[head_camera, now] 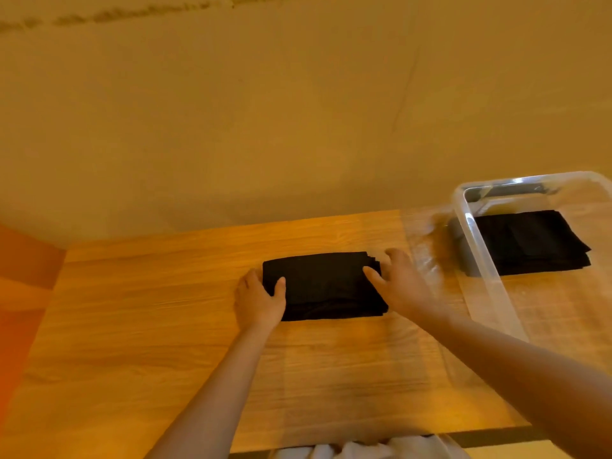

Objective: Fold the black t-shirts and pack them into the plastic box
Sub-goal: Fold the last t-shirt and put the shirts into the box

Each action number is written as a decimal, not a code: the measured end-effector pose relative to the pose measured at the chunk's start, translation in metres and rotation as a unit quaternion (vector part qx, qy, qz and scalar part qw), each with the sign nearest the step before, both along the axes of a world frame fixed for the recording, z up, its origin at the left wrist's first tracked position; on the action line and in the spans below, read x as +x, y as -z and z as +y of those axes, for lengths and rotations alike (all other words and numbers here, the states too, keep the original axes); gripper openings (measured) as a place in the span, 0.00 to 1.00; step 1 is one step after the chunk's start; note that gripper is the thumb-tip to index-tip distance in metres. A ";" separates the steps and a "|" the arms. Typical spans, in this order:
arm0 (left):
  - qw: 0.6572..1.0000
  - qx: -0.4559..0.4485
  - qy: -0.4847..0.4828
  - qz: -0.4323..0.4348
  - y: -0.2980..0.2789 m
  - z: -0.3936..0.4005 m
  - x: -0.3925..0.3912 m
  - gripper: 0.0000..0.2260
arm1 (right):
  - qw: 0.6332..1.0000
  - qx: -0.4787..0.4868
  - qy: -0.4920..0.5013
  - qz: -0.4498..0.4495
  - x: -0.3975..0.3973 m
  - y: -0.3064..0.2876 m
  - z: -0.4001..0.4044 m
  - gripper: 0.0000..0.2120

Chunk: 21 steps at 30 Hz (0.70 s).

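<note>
On the table (132, 326), your left hand (258, 301) and right hand (397, 283) grip the folded shirt's (324, 286) ends; the box (480, 260) stands at three o'clock.

Two bare forearms, no sleeves; left hand (260, 301) and right hand (399, 286) ungloved, fingers (372, 274) ringless

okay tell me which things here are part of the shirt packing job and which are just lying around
Part of the job:
folded black t-shirt, gripped by left hand and right hand
clear plastic box
folded black t-shirts in the box

Just lying about:
wooden table
white cloth at the near table edge
</note>
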State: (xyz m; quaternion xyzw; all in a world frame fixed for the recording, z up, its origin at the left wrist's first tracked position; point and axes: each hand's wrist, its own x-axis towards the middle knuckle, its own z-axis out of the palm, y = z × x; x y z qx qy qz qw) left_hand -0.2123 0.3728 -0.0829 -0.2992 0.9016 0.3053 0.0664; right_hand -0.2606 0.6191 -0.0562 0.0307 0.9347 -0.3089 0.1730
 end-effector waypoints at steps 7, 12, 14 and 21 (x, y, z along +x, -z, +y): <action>0.994 0.061 0.028 -0.081 0.003 0.015 -0.016 0.30 | 0.947 -0.157 0.235 -0.149 -0.003 0.013 -0.040 0.31; 0.994 0.058 0.041 -0.085 0.002 0.029 -0.017 0.32 | 0.950 -0.145 0.242 -0.130 -0.001 0.020 -0.056 0.26; 0.991 0.103 0.023 -0.080 0.001 0.022 -0.022 0.32 | 0.955 -0.123 0.242 -0.122 -0.002 0.019 -0.053 0.27; 0.953 0.262 -0.125 -0.090 -0.013 0.003 -0.038 0.31 | 0.917 -0.160 0.316 -0.184 -0.022 0.005 -0.046 0.27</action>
